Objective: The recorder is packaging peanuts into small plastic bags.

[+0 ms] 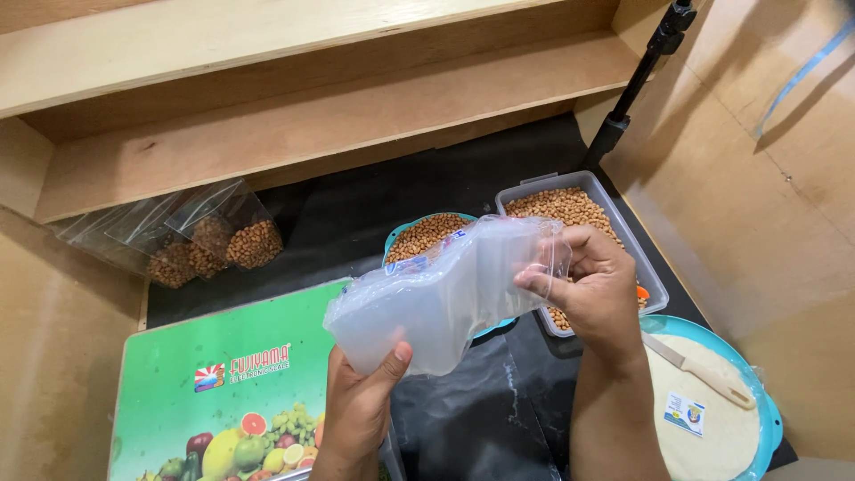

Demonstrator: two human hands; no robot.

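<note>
Head view: both hands are working on a thick stack of clear plastic bags point(445, 298), held in the air above the middle of the dark surface point(463, 419). The left hand point(361, 405) is closed on the stack's lower end, thumb pressing on its near face and fingers hidden beneath. The right hand point(595, 289) is pinching the upper end, thumb and forefinger bearing on the top layers at the open mouths.

Behind the stack, a teal bowl point(427, 233) of brown nuts is sitting just beside a clear rectangular tub point(570, 209) of the same nuts near the surface's right edge. Three small filled bags point(214, 240) are leaning at the back left, against the wooden step point(312, 125). A green scale platform point(232, 383) printed with fruit is occupying the front left corner, and a round teal board point(712, 405) carrying a pale knife point(699, 367) is lying at the front right corner. A black stand pole point(637, 85) is rising at the back right.

To do this step well, judging from the grips: the left hand should be keeping the stack firmly anchored while the right thumb is sliding only the topmost layer off, so that a single bag separates; rubbing lightly should be helping clinging film part without spilling the pile over the nuts.
</note>
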